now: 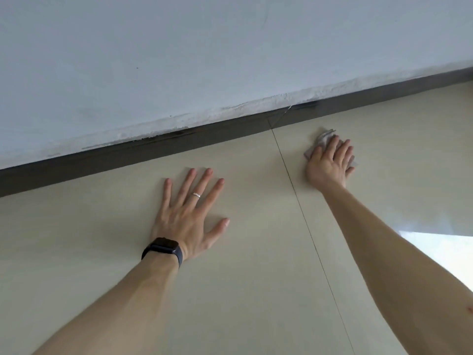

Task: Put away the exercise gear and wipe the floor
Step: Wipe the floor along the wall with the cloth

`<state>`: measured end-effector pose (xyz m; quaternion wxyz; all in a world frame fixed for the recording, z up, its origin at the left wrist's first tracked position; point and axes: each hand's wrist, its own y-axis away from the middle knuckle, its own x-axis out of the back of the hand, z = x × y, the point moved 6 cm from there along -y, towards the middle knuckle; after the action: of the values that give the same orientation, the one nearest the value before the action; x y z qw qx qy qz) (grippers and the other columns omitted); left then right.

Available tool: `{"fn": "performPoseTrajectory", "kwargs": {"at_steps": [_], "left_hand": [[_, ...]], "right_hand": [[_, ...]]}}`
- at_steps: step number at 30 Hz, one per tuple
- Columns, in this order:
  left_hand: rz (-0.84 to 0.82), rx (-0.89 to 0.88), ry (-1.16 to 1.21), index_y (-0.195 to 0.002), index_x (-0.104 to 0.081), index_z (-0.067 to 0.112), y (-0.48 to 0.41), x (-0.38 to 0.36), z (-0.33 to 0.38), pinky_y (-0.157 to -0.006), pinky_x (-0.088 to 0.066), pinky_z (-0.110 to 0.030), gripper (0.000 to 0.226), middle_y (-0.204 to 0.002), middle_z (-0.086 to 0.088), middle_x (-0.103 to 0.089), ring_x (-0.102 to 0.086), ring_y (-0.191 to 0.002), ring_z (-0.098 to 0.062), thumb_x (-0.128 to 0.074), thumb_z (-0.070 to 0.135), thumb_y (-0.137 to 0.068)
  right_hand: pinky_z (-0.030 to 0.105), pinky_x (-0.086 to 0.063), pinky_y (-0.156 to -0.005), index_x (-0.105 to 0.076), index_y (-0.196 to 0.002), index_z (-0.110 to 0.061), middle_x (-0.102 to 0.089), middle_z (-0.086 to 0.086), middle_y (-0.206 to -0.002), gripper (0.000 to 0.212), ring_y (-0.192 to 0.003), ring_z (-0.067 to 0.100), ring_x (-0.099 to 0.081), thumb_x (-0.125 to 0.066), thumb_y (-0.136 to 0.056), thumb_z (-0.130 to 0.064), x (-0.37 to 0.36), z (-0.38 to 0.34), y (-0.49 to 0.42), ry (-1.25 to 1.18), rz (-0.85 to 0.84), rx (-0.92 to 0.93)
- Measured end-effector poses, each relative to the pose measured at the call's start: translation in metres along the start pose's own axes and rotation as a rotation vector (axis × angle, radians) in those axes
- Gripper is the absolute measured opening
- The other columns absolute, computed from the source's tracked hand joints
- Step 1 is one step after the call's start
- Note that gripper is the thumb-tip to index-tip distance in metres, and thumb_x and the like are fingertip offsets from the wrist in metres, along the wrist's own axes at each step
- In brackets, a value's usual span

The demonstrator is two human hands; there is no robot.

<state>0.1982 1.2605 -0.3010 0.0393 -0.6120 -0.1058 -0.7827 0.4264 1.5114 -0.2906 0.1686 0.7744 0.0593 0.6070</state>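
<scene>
The right hand (329, 163) lay flat, fingers close together, pressing a crumpled grey cloth (323, 138) onto the tiled floor (243, 278) just short of the dark skirting board (102, 162), likely so the wipe could bear down. The left hand (186, 216) was spread wide, palm down on the tile, farther from the skirting board (probably propping the body's weight). No exercise gear showed, so the wiping step seemed in hand.

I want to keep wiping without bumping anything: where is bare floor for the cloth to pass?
Bare floor runs between the left hand and the right hand, across the tile joint, and from the cloth rightward along the baseboard. Only the spots under the hands are taken.
</scene>
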Motion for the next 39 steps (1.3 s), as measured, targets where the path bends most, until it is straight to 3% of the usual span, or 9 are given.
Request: {"fn": "performPoseTrajectory", "kwargs": {"at_steps": [5, 11, 16, 18, 21, 26, 33, 36, 39], "left_hand": [[-0.025, 0.014, -0.017, -0.157, -0.004, 0.037, -0.001, 0.000, 0.000, -0.120, -0.005, -0.060, 0.082, -0.166, 0.007, 0.002, 0.005, -0.153, -0.020, -0.031, 0.072, -0.088], [-0.039, 0.021, -0.027, -0.157, -0.007, 0.037, -0.002, 0.003, 0.003, -0.119, -0.005, -0.061, 0.082, -0.166, 0.008, -0.001, 0.003, -0.153, -0.020, -0.032, 0.072, -0.088], [-0.053, 0.029, -0.060, -0.157, 0.000, 0.039, -0.003, 0.002, 0.002, -0.120, -0.004, -0.060, 0.082, -0.166, 0.010, 0.006, 0.007, -0.153, -0.019, -0.028, 0.074, -0.088], [-0.053, 0.029, -0.075, -0.156, 0.001, 0.040, -0.002, 0.001, 0.002, -0.120, -0.004, -0.059, 0.081, -0.166, 0.010, 0.008, 0.009, -0.153, -0.018, -0.027, 0.074, -0.088], [-0.056, 0.043, -0.084, -0.156, 0.002, 0.043, -0.003, 0.002, 0.003, -0.120, -0.004, -0.059, 0.081, -0.165, 0.011, 0.008, 0.008, -0.153, -0.018, -0.028, 0.075, -0.088], [-0.058, 0.069, -0.111, -0.155, 0.003, 0.044, -0.001, 0.003, 0.004, -0.121, -0.002, -0.057, 0.079, -0.164, 0.013, 0.012, 0.011, -0.152, -0.014, -0.027, 0.073, -0.088], [-0.090, 0.090, -0.118, -0.154, 0.007, 0.045, -0.001, 0.003, 0.006, -0.121, 0.001, -0.055, 0.078, -0.165, 0.013, 0.012, 0.014, -0.151, -0.013, -0.024, 0.072, -0.088], [-0.080, 0.086, -0.108, -0.155, 0.004, 0.045, 0.001, 0.003, 0.006, -0.121, 0.001, -0.055, 0.077, -0.165, 0.013, 0.012, 0.014, -0.151, -0.012, -0.024, 0.072, -0.088], [-0.060, 0.073, -0.093, -0.155, 0.002, 0.045, 0.001, 0.003, 0.004, -0.121, 0.000, -0.055, 0.075, -0.165, 0.014, 0.010, 0.013, -0.152, -0.012, -0.026, 0.072, -0.090]], "right_hand": [[0.049, 0.010, -0.122, 0.001, -0.159, -0.014, 0.012, 0.006, -0.166, 0.065, -0.153, 0.020, 0.014, -0.021, -0.105, -0.042, -0.035, -0.075, 0.041, 0.021, 0.058, 0.227], [0.046, 0.004, -0.124, -0.007, -0.160, -0.024, 0.001, -0.002, -0.167, 0.058, -0.153, 0.012, 0.008, -0.017, -0.106, -0.045, -0.048, -0.076, 0.091, 0.286, -0.050, 1.006], [0.053, 0.009, -0.121, 0.002, -0.159, -0.020, 0.011, 0.002, -0.167, 0.062, -0.153, 0.017, 0.012, -0.015, -0.105, -0.045, -0.018, -0.030, 0.015, 0.101, 0.059, 0.286], [0.055, 0.008, -0.121, 0.003, -0.159, -0.016, 0.014, 0.006, -0.166, 0.065, -0.152, 0.020, 0.015, -0.018, -0.104, -0.044, -0.022, -0.039, 0.018, 0.048, 0.072, 0.184], [0.056, 0.007, -0.120, 0.000, -0.159, -0.012, 0.011, 0.011, -0.166, 0.067, -0.153, 0.024, 0.013, -0.024, -0.105, -0.042, -0.038, -0.070, 0.043, 0.015, 0.061, 0.304], [0.048, 0.008, -0.121, -0.012, -0.159, -0.020, -0.004, 0.004, -0.167, 0.059, -0.154, 0.017, 0.001, -0.019, -0.105, -0.043, -0.062, -0.084, 0.103, 0.211, 0.028, 1.090], [0.058, 0.008, -0.120, -0.003, -0.159, -0.010, 0.007, 0.014, -0.166, 0.069, -0.153, 0.025, 0.010, -0.021, -0.103, -0.046, -0.040, -0.047, 0.035, 0.091, 0.109, 0.428], [0.058, 0.005, -0.120, -0.007, -0.159, -0.010, 0.004, 0.019, -0.165, 0.066, -0.153, 0.031, 0.008, -0.026, -0.103, -0.041, -0.047, -0.059, 0.056, 0.059, 0.095, 0.497], [0.055, -0.004, -0.122, -0.020, -0.158, -0.014, -0.011, 0.017, -0.165, 0.061, -0.153, 0.031, -0.007, -0.027, -0.104, -0.041, -0.067, -0.068, 0.118, 0.145, 0.088, 0.943]]}}
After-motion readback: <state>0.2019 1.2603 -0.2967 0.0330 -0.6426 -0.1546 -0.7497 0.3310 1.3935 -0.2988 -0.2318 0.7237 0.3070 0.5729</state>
